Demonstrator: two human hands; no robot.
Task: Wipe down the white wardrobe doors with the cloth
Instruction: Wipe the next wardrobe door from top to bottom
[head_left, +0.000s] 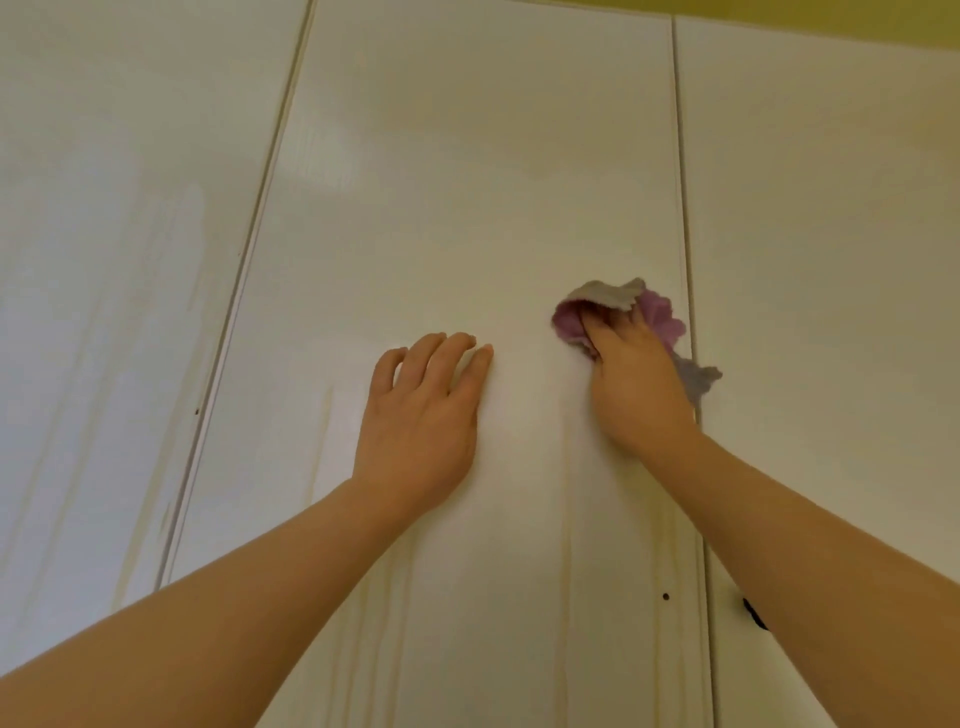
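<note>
Three white wardrobe doors fill the view, and both hands are on the middle door (467, 182). My right hand (634, 384) grips a bunched purple and grey cloth (662, 312) and presses it against the middle door near its right edge. Part of the cloth sticks out above my fingers and part trails below my wrist. My left hand (423, 410) rests flat on the same door, fingers slightly bent, a short way left of the cloth and holding nothing.
The left door (104, 260) and right door (831, 260) flank the middle one, with narrow gaps between them. A small dark hole (665, 596) marks the middle door low down. A dark handle piece (753, 613) shows beside my right forearm. Yellow wall (831, 21) runs above.
</note>
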